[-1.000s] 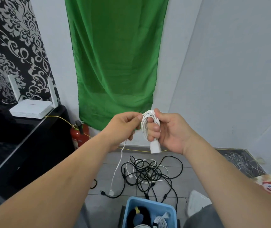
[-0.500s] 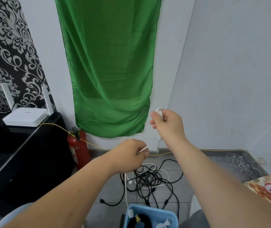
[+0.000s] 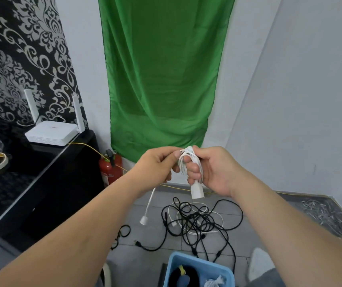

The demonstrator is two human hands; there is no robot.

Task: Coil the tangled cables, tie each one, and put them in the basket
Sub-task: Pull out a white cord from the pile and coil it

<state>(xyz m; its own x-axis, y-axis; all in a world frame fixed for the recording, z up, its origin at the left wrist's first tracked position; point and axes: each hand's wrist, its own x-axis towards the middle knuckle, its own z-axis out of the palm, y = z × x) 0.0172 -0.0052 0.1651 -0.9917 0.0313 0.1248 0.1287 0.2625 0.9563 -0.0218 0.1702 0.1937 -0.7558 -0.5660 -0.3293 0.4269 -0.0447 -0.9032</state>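
Hands: two, raised, fingertips meeting. Right hand fingers curl through one white coil and hold it; left hand pinches the coil's loose tail. Tangle of black and white cables on the floor below the fingers. Basket: one, nearer, two bundles showing. Plugs: big plug under right fingers, small plug hanging below left.

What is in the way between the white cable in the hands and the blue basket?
Nothing visible. The white cable is wound on the right hand, the left hand holds its loose end, and the blue basket stands open below. The black tangle lies on the floor beyond it.
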